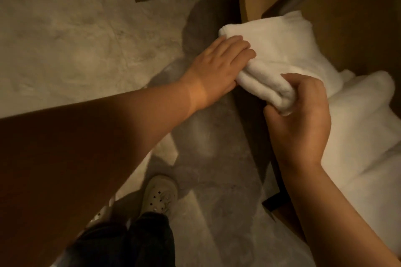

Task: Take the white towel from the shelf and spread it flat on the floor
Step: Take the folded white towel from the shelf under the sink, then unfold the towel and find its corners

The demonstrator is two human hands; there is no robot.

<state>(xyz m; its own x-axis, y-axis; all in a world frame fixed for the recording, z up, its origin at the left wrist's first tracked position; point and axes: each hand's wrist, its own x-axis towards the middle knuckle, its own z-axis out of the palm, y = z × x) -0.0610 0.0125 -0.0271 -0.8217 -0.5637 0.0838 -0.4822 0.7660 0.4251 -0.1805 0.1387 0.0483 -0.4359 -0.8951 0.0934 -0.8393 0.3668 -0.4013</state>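
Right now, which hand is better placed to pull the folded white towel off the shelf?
Probably the right hand: its thumb and fingers curl round the near end of the folded white towel, so it can pull. The left hand only lies flat against the towel's side.

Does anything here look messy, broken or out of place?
Nothing looks spilled or broken. Only the folded white towel sits askew: it juts off the shelf over the floor, the left hand flat against its end and the right hand gripping its lower corner. A second towel lies beside it.
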